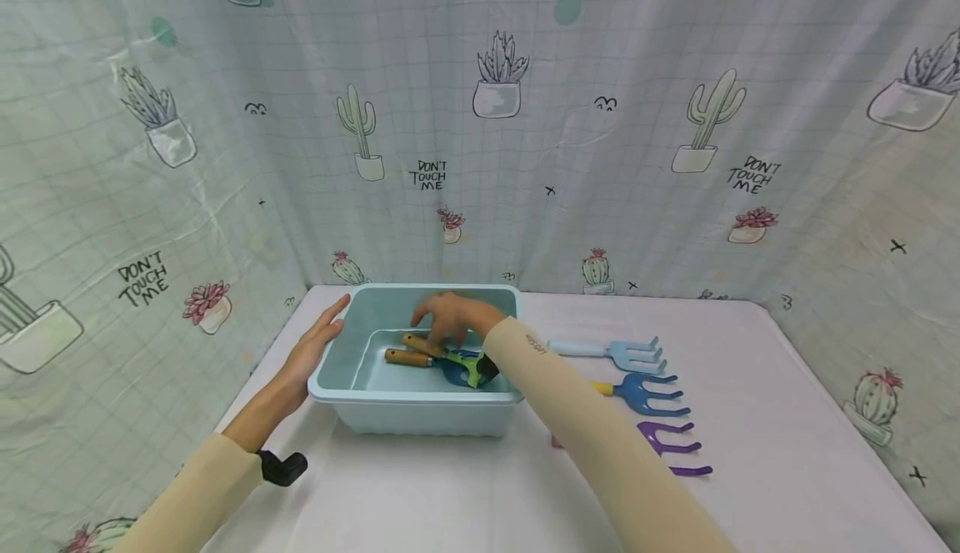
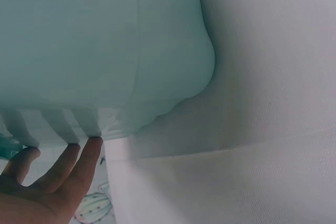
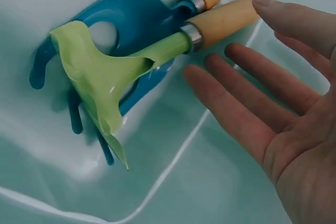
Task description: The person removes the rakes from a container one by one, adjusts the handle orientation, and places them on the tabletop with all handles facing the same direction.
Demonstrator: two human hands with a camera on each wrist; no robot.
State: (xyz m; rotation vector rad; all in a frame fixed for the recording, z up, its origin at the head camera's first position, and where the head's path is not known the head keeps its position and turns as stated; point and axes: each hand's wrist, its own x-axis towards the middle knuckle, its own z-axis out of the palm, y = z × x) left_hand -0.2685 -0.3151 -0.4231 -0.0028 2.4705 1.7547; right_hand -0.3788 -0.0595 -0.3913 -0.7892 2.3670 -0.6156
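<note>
In the head view a pale blue plastic bin (image 1: 427, 417) stands on the table. My left hand (image 1: 303, 354) rests against its left side, and the left wrist view shows straight fingertips (image 2: 93, 148) touching the bin wall (image 2: 105, 51). Inside the bin lie a light green hand hoe (image 3: 100, 80) and a blue hand rake (image 3: 139, 17), both with wooden handles. The hoe's head lies across the rake. My right hand (image 1: 453, 317) is inside the bin above these tools, fingers spread, holding nothing. Its thumb (image 3: 294, 22) is right by the end of the hoe's handle (image 3: 223, 20).
Right of the bin, a light blue hand fork (image 1: 633, 356), a blue one with a yellow handle (image 1: 647, 394) and a purple fork (image 1: 663, 436) lie in a column. My right sleeve (image 1: 600, 428) partly covers them. A cactus-print curtain (image 1: 540, 161) surrounds the white table (image 1: 420, 495).
</note>
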